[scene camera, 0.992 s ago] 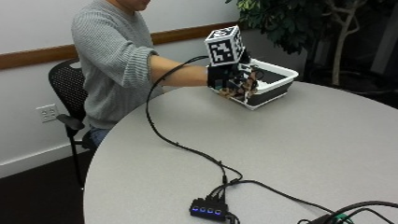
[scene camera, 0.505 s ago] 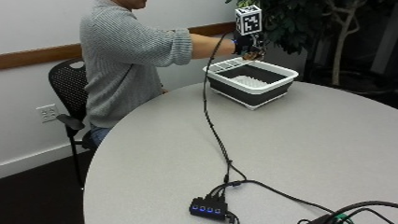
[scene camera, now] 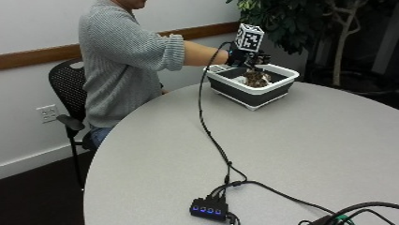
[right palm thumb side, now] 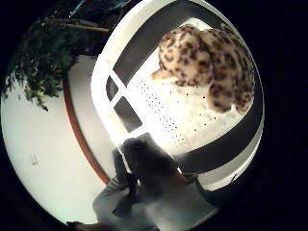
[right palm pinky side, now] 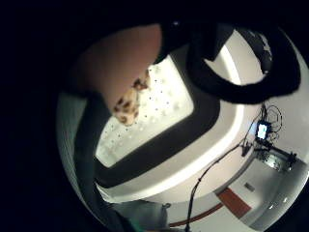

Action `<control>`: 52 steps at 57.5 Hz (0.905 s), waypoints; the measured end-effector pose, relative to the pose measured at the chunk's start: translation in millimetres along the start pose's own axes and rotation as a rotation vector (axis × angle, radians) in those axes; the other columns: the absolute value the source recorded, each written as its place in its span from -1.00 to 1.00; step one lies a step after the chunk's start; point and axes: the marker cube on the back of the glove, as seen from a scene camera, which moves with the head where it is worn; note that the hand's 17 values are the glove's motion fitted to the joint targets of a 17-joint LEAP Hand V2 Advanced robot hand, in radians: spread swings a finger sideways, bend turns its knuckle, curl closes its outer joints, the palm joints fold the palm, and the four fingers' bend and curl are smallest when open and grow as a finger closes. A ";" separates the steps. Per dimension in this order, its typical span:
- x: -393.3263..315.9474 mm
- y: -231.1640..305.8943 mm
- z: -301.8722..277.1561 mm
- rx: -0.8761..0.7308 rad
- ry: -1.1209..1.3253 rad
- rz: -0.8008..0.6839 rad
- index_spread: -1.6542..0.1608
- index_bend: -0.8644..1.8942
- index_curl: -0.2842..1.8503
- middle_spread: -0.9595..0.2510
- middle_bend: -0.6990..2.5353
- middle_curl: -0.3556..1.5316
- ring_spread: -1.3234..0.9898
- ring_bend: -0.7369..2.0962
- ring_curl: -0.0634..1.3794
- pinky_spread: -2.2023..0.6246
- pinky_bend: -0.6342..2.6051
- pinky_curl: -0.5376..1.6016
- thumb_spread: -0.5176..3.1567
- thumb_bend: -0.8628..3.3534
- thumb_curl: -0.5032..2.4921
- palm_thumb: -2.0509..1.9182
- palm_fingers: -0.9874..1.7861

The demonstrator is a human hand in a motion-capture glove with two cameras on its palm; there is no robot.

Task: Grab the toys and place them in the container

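Toy leopard (scene camera: 255, 77), a spotted plush, is at the white-rimmed, dark-walled container (scene camera: 262, 93) that stands near the far edge of the round grey table (scene camera: 299, 154). From the outside view the toy shows above the container's inside, right under the gloved right hand (scene camera: 244, 56), which is held over the container's near end at the end of an outstretched arm in a grey sweater sleeve. Whether the toy hangs from the fingers or already lies on the bottom cannot be told. In the thumb-side palm view the leopard (right palm thumb side: 211, 62) appears over the white dotted floor of the container (right palm thumb side: 108, 62), close to the palm. The little-finger-side view shows only a small spotted part of it (right palm pinky side: 128, 104) beside a bare finger, above the same dotted floor. The grip's state cannot be told. A dark cable (scene camera: 209, 126) runs from the hand across the table to a small hub with blue lights (scene camera: 209, 207).
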 end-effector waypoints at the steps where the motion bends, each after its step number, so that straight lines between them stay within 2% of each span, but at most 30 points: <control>1: 2.1 1.3 -0.6 0.003 0.017 0.012 0.47 -0.35 -0.36 0.45 -0.53 -0.20 0.07 -0.39 -0.45 0.58 0.05 -0.10 -0.16 -0.64 -0.35 -0.03 -0.64; 5: -7.7 9.7 -6.4 0.018 -0.067 -0.107 0.49 -0.34 -0.40 0.47 -0.53 -0.25 0.10 -0.39 -0.48 0.60 0.03 -0.12 -0.15 -0.64 -0.38 -0.03 -0.62; 9: 5.6 23.4 -14.3 0.025 -0.083 -0.119 0.50 -0.33 -0.43 0.48 -0.53 -0.28 0.11 -0.39 -0.50 0.62 0.01 -0.13 -0.15 -0.64 -0.41 -0.03 -0.60; 14: 64.7 49.0 -26.0 0.055 0.009 0.003 0.51 -0.31 -0.46 0.48 -0.53 -0.32 0.13 -0.38 -0.52 0.62 0.00 -0.14 -0.14 -0.64 -0.44 -0.03 -0.58; 19: 132.1 89.5 -41.9 0.110 -0.122 0.005 0.51 -0.31 -0.48 0.47 -0.52 -0.35 0.13 -0.39 -0.55 0.62 -0.02 -0.15 -0.13 -0.63 -0.47 -0.03 -0.56; 26: 244.8 160.1 -48.3 0.161 -0.140 0.176 0.50 -0.29 -0.49 0.45 -0.50 -0.37 0.13 -0.38 -0.57 0.62 -0.04 -0.17 -0.11 -0.63 -0.49 -0.03 -0.52; 31: 288.3 192.2 -44.4 0.172 -0.135 0.300 0.50 -0.28 -0.49 0.44 -0.50 -0.38 0.13 -0.38 -0.59 0.62 -0.06 -0.17 -0.10 -0.63 -0.51 -0.02 -0.49; 36: 302.9 211.9 -37.5 0.167 -0.136 0.318 0.50 -0.28 -0.49 0.44 -0.50 -0.38 0.13 -0.38 -0.60 0.62 -0.08 -0.18 -0.09 -0.63 -0.52 -0.02 -0.48; 41: 294.0 237.5 -22.7 0.170 -0.135 0.273 0.50 -0.28 -0.50 0.44 -0.50 -0.39 0.13 -0.38 -0.61 0.62 -0.08 -0.18 -0.08 -0.62 -0.53 -0.02 -0.48; 47: 268.6 291.0 5.7 0.195 -0.175 0.156 0.50 -0.28 -0.50 0.44 -0.50 -0.40 0.13 -0.37 -0.62 0.62 -0.09 -0.18 -0.07 -0.62 -0.54 -0.02 -0.47; 52: 249.2 351.9 36.5 0.203 -0.180 0.117 0.50 -0.29 -0.50 0.44 -0.50 -0.40 0.13 -0.36 -0.62 0.62 -0.10 -0.19 -0.07 -0.62 -0.54 -0.01 -0.47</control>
